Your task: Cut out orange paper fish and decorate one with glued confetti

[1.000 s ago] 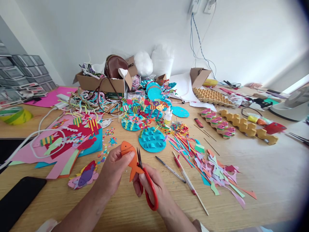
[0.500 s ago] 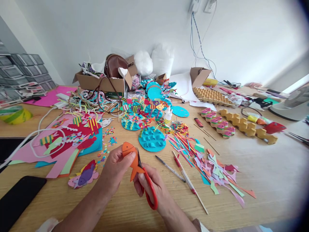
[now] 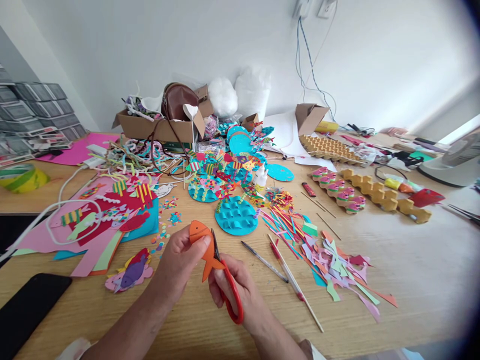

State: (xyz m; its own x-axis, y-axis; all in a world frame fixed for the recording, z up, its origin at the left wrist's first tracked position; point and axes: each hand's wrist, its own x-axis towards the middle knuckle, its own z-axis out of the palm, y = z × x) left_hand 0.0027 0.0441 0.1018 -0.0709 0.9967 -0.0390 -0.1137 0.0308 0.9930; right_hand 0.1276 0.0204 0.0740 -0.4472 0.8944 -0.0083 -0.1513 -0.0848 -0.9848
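Observation:
My left hand (image 3: 183,260) pinches an orange paper fish (image 3: 200,233) between thumb and fingers, its head up and its forked tail pointing down. Drawn dark lines show near the fish's head. In my right hand (image 3: 234,285) are red-handled scissors (image 3: 235,305), their dark blades upright along the fish's right edge, close above the tail. Whether the blades touch the paper I cannot tell. Left of my left hand lies a small stack of cut paper fish (image 3: 132,272), a purple one on top. Just beyond my hands sits a turquoise disc with paper loops (image 3: 236,216).
Paper scraps (image 3: 337,265) spread to the right, near a pen (image 3: 264,262) and a wooden stick (image 3: 300,292). A black phone (image 3: 32,310) lies at the left edge. Coloured paper sheets (image 3: 93,250), egg-carton strips (image 3: 386,195) and a glue bottle (image 3: 260,177) stand farther back.
Almost nothing differs. The scissors' handles have shifted very slightly up and left, while the fish stays in the same grip.

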